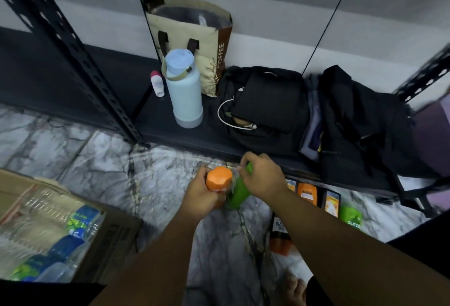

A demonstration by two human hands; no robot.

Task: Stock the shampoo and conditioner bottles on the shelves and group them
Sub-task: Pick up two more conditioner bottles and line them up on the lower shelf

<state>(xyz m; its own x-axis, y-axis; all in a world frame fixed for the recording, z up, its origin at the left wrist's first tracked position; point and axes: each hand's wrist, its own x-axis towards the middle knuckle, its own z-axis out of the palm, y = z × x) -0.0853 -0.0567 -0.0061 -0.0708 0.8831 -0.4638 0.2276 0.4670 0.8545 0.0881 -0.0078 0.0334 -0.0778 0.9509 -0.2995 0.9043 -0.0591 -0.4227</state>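
Marble floor [97, 157] below a black shelf [180, 136]. Our left hand [202, 195] wrapped the orange bottle [219, 179]; right hand [261, 176], just beside, gripped the green bottle [239, 195] near its top. We judged both slick, rigid; grip mid-body.

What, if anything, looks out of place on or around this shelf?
The bottom shelf holds a blue flask, a tote bag and black bags, not stock. Shampoo bottles sit on the marble floor beside it; one black-and-orange bottle lies flat.

Storeroom: steel shelving [80, 58], boxed bottles [48, 232]
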